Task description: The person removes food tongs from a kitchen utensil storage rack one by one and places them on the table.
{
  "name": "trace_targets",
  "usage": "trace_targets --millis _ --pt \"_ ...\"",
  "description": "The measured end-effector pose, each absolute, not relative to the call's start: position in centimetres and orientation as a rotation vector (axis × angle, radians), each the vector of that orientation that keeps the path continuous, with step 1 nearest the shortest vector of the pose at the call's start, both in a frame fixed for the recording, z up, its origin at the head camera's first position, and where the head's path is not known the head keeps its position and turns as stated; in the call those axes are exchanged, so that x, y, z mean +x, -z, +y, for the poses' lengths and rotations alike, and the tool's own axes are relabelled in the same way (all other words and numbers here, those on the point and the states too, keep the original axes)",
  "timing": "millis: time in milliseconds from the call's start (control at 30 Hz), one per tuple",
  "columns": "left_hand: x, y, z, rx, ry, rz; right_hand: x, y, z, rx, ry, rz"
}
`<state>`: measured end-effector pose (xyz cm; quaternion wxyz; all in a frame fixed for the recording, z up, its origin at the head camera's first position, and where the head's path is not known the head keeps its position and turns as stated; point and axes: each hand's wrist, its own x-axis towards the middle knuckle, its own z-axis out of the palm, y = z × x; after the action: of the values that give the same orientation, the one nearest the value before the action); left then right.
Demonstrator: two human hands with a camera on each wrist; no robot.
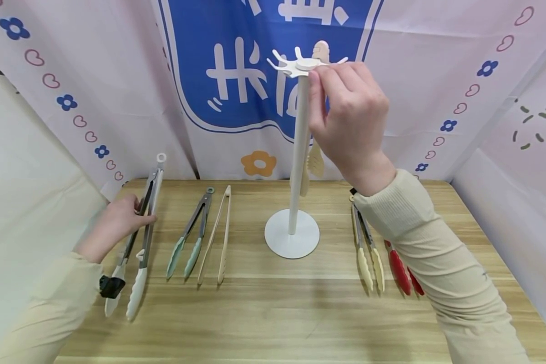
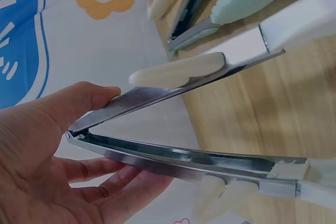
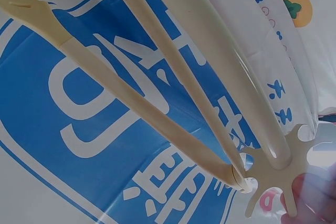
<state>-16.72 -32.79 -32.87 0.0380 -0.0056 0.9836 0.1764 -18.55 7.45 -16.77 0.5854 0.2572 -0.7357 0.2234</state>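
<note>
My left hand (image 1: 120, 220) grips long metal tongs (image 2: 168, 163) with white tips near their hinge end, thumb on one arm and fingers along the other. The tongs' arms are spread, and their ring end points to the back. At the top of a white stand (image 1: 300, 151), my right hand (image 1: 352, 108) pinches the edge of the hooked rack (image 1: 287, 66). Fingertips (image 3: 299, 195) show beside one prong in the right wrist view. From a neighbouring hook hang beige tongs (image 3: 142, 111) with slotted, toothed tips, behind the pole in the head view.
Green-tipped tongs (image 1: 195, 235) and slim beige tongs (image 1: 216, 237) lie left of the stand's round base (image 1: 292, 247). To its right lie yellow-tipped tongs (image 1: 368, 250) and red tongs (image 1: 399, 270), the latter partly under my right sleeve. A printed cloth (image 1: 227, 119) hangs behind the table.
</note>
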Motion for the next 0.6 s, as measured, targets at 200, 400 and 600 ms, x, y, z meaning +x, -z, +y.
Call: trace_targets --millis 200,400,600 --pt "-17.1 33.5 -32.6 -0.028 -0.502 2.994 -18.6 16.8 7.5 0.602 -0.517 -1.708" --pt "-17.7 34.0 -32.2 -0.043 -0.495 2.954 -18.6 16.8 7.4 0.604 -0.518 -1.699" --pt "-18.5 34.6 -32.1 -0.064 -0.535 2.905 -18.6 16.8 7.5 0.604 -0.524 -1.691"
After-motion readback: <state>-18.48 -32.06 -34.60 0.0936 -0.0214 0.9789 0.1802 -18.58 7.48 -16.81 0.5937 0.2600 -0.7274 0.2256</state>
